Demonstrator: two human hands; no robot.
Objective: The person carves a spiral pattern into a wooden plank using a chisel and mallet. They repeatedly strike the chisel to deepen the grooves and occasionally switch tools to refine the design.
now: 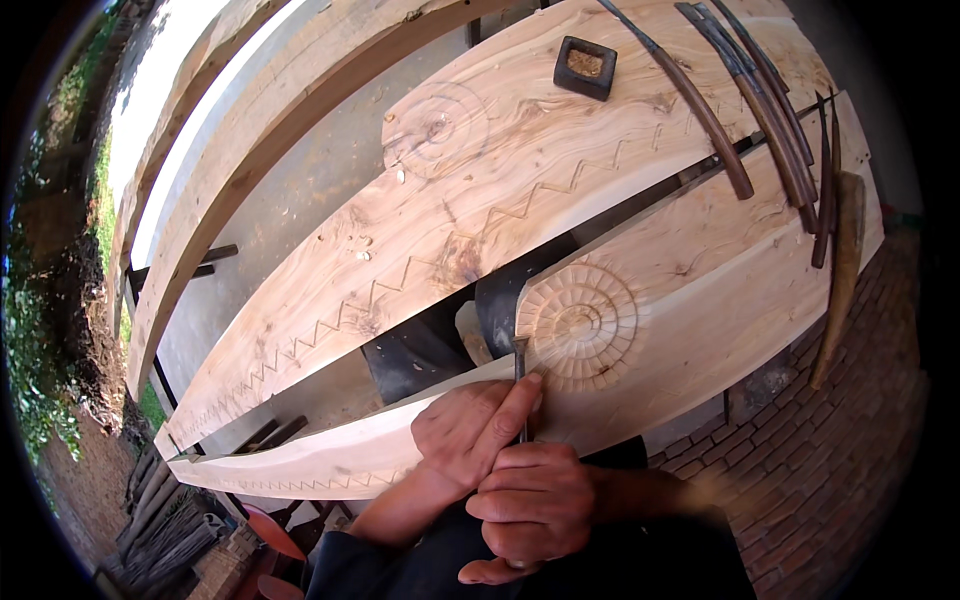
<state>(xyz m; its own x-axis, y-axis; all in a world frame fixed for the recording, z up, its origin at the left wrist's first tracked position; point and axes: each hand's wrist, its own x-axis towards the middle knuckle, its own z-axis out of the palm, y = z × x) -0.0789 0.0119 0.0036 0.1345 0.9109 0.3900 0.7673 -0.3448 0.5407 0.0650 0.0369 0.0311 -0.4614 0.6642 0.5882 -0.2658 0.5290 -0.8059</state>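
My right hand (pixel 535 500) wraps round the handle end of a carving chisel (pixel 520 362). My left hand (pixel 470 425) lies over its shaft, closed, with a finger stretched along the metal. The flat tip meets the left rim of a round rosette (pixel 580 325), cut in rings of small wedges into the nearer pale board (pixel 720 290). Most of the chisel's handle is hidden by my fingers. Across a narrow gap lies a second long board (pixel 340 255), bearing a zigzag line and a shallow outlined circle (pixel 436 128).
Several wooden-handled carving tools (pixel 775 125) lie across both boards at the upper right, beside a tapered wooden stick (pixel 842 270). A dark square box (pixel 585 68) with tan contents sits on the far board. Curved timbers (pixel 250 160) stand at left; brick paving (pixel 800 490) shows at lower right.
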